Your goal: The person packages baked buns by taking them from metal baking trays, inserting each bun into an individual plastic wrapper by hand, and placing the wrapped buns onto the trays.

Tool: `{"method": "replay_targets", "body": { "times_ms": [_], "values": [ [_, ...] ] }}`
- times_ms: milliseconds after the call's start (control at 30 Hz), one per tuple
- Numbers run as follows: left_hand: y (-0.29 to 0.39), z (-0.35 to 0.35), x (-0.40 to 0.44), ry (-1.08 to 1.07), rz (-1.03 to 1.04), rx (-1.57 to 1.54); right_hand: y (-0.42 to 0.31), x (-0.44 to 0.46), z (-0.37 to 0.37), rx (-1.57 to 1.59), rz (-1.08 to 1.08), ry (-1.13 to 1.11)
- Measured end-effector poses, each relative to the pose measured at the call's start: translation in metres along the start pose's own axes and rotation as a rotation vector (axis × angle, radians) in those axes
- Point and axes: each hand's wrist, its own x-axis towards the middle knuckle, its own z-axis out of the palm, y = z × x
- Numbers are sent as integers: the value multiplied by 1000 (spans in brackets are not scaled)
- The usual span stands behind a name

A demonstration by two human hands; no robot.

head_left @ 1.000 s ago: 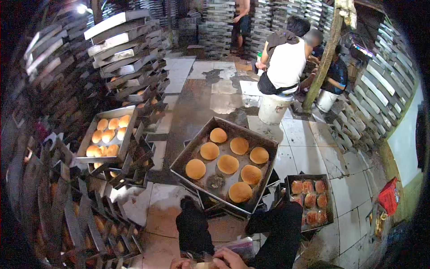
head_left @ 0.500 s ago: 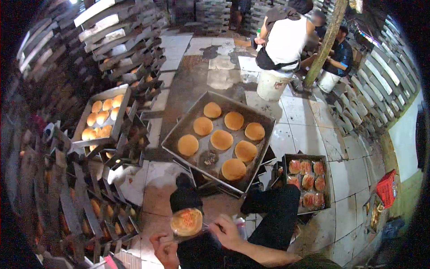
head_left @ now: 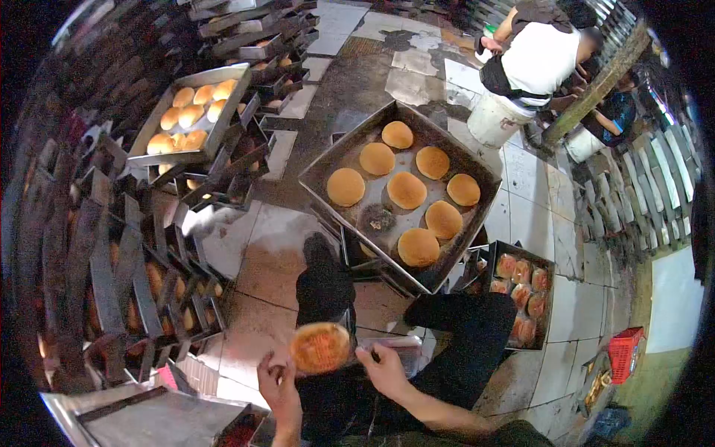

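A round golden bun [head_left: 320, 348] in a clear plastic bag with red print hangs over my lap, between my two hands. My left hand [head_left: 281, 395] is at its lower left, fingers curled in a pinch at the bag's corner. On the other side my right hand [head_left: 386, 372] pinches the bag's opposite corner; the thin film is hard to see. Under the right hand, on my lap, lie what look like flat clear plastic bags [head_left: 406, 349]. Ahead of my knees, a large metal tray [head_left: 313, 181] carries several unwrapped buns [head_left: 407, 190] and a dark crumb patch.
To the right, a dark tray [head_left: 551, 298] contains several bagged buns with red print. Another bun tray [head_left: 240, 82] tops a stack at the left. An empty-looking metal tray [head_left: 160, 421] is at lower left. Co-workers [head_left: 540, 56] sit on buckets beyond, beside a wooden pole [head_left: 596, 86].
The view has tilted down and shifted left. The bagged bun has turned and tilted between my hands, its printed face showing more. A metal tray has come into view at lower left.
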Motion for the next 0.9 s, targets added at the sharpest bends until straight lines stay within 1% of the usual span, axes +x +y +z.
{"method": "replay_targets", "body": {
  "times_ms": [33, 67, 100, 133, 167, 200, 233, 267, 300, 333, 367, 400, 433, 467, 500, 533, 567, 600, 667, 700, 733, 767, 800, 833, 867, 900],
  "values": [
    [-14, -7, -10, -10, -76, 74, 14, -11, 4, -53, -141, 146],
    [-17, -10, -16, -13, -88, 75, 21, -16, 6, -107, -284, 292],
    [-13, -12, -23, 39, -124, 94, -7, -26, -3, -315, -523, 483],
    [-7, -10, -27, 97, -155, 105, -31, -31, -10, -278, -640, 130],
    [7, -8, -29, 99, -158, 100, -47, -29, -15, -233, -737, -228],
    [24, -6, -30, 34, -129, 39, -53, -18, -15, -234, -735, -232],
    [38, -1, -27, -30, -98, -22, -58, -4, -13, -507, -810, -209],
    [49, 9, -19, 74, 98, -57, -65, 13, -13, -783, -878, -181],
    [52, 0, -11, 117, 18, -72, -72, 38, -22, -632, -599, -304],
    [64, 6, -1, 246, 253, -228, -103, 64, -47, -519, -481, -394],
    [76, 12, 10, 370, 491, -379, -95, 100, -61, 84, -366, -386],
    [72, 9, 15, 366, 492, -378, -101, 122, -79, 179, -320, -174],
    [66, 6, 18, 341, 477, -309, -96, 154, -96, 147, -468, -5],
    [61, 5, 19, 313, 457, -237, -93, 188, -107, 178, -405, -81],
    [59, 8, 18, 304, 451, -232, -82, 222, -115, 213, -338, -153],
    [57, 14, 16, 174, 343, -236, -46, 269, -117, 4, -417, -115],
    [57, 20, 14, 42, 237, -239, -15, 297, -120, -207, -493, -75],
    [57, 26, 14, 13, 292, -281, -13, 289, -122, -203, -491, -63],
    [57, 28, 14, -5, 286, -308, -12, 261, -115, -526, -477, 432],
    [55, 29, 12, -5, 262, -343, -20, 219, -101, -465, -469, 413],
    [41, 26, 12, -78, 268, -389, -3, 165, -90, -824, -738, 380],
    [37, 27, 9, -90, 274, -392, 41, 133, -71, -963, -732, -44],
    [34, 29, 6, -175, 166, -344, 51, 76, -61, -888, -985, -47],
    [30, 33, 2, -263, 58, -295, 59, 34, -49, -655, -743, -224],
    [23, 40, -4, -313, 28, -349, 73, 14, -50, -825, -810, -258],
    [28, 48, -12, -372, 16, -282, 83, 0, -53, -996, -866, -291]
  ]
}}
